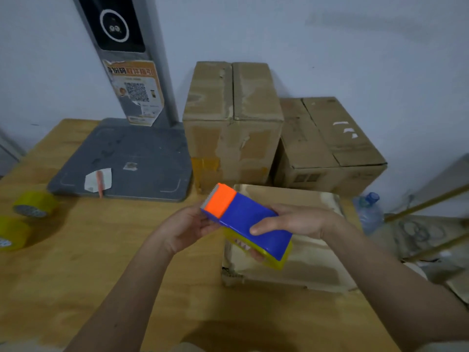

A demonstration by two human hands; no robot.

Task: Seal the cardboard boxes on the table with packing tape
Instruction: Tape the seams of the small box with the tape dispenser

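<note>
I hold a blue tape dispenser (250, 219) with an orange front cap and a yellow tape roll inside it, above the middle of the table. My right hand (297, 222) wraps the blue body, thumb on top. My left hand (187, 226) pinches the orange end from the left. Right under the dispenser a low cardboard box (314, 265) lies on the wooden table (127, 250). A tall cardboard box (233, 123) stands behind it, and a wider box (327, 146) sits to the right against the wall.
A grey stand with a flat base (127, 161) and an upright post fills the back left. Two yellow tape rolls (33, 205) (11, 233) lie at the table's left edge. A water bottle (369, 209) and clutter lie beyond the right edge.
</note>
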